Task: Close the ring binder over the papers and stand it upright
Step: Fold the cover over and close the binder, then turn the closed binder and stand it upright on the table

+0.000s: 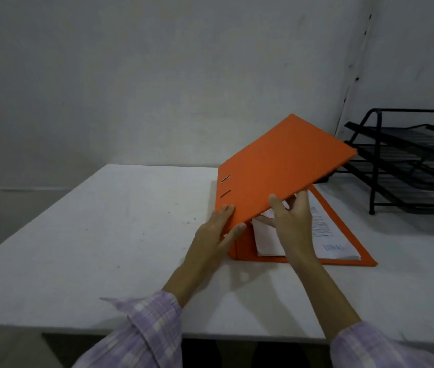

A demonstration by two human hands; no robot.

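Note:
An orange ring binder (282, 168) lies on the white table (104, 235), its back cover flat and its front cover raised at a slant over a stack of white printed papers (330, 235). My left hand (216, 235) grips the near corner of the binder by the spine, thumb on the cover's edge. My right hand (290, 219) holds the front cover's near edge, thumb on top and fingers underneath. The rings are hidden under the cover.
A black wire letter tray (409, 160) with stacked tiers stands at the right, close behind the binder. A grey wall runs along the table's far side. The table's near edge lies just in front of my purple checked sleeves.

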